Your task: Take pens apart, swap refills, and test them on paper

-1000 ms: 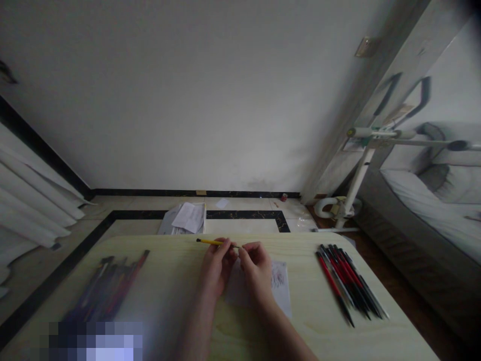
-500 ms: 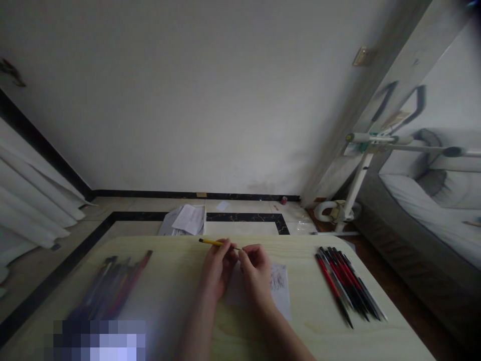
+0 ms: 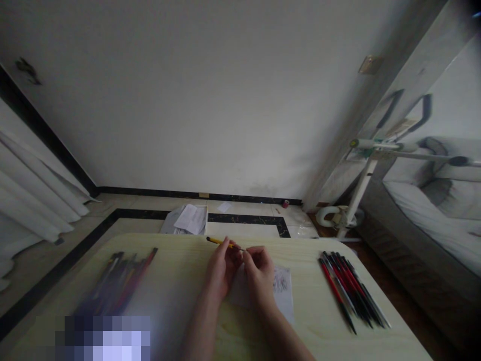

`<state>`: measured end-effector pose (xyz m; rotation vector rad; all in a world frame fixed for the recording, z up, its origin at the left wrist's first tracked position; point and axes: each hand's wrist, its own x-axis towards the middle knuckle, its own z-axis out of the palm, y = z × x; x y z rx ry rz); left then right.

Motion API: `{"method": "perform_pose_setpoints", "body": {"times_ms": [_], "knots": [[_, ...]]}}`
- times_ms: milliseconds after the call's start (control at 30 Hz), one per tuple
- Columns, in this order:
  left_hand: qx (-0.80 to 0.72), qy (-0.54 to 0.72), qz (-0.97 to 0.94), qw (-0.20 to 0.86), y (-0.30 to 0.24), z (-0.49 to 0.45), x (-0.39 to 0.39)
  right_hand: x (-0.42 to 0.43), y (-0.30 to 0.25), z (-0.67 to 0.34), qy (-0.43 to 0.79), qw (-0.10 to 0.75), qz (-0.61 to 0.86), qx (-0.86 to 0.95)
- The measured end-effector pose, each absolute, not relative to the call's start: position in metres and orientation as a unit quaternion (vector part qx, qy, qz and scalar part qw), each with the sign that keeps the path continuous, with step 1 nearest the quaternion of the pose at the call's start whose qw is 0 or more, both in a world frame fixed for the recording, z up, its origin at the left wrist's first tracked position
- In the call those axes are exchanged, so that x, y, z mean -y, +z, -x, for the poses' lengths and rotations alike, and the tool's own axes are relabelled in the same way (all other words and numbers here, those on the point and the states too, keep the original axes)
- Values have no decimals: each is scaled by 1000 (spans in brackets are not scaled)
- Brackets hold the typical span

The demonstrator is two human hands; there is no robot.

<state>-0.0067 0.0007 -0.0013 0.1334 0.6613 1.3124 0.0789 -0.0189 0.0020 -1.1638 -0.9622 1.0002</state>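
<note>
A yellow pen (image 3: 214,240) with a black end is held in my left hand (image 3: 221,265), whose fingers are closed round its barrel. It slants slightly down to the right, and a thin dark tip shows between the two hands. My right hand (image 3: 260,273) pinches at that thin end with thumb and forefinger; its fingertips partly hide what is there. Below the hands lies a sheet of white paper (image 3: 283,296) covered with dark and reddish scribbles, partly hidden by my right hand and wrist.
On the right of the pale wooden table (image 3: 308,338) lie several red, black and silver pens (image 3: 351,291). More pens (image 3: 116,286) lie on the left, blurred by haze. Beyond the far edge, a box of papers (image 3: 190,220) stands on the floor.
The whole view has shifted a little as the head moved. The pen tilts slightly more downward to the right. Both hands keep their grip.
</note>
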Motion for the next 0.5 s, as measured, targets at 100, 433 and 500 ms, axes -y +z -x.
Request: {"method": "perform_pose_setpoints", "body": {"times_ms": [100, 433, 500], "knots": [[-307, 603, -82, 732, -4, 6, 0, 20, 4, -78, 436, 615, 509, 417], [-313, 636, -97, 699, -3, 8, -1, 17, -5, -81, 416, 620, 504, 434], [-311, 646, -94, 691, -2, 9, -1, 18, -6, -82, 416, 620, 502, 436]]}}
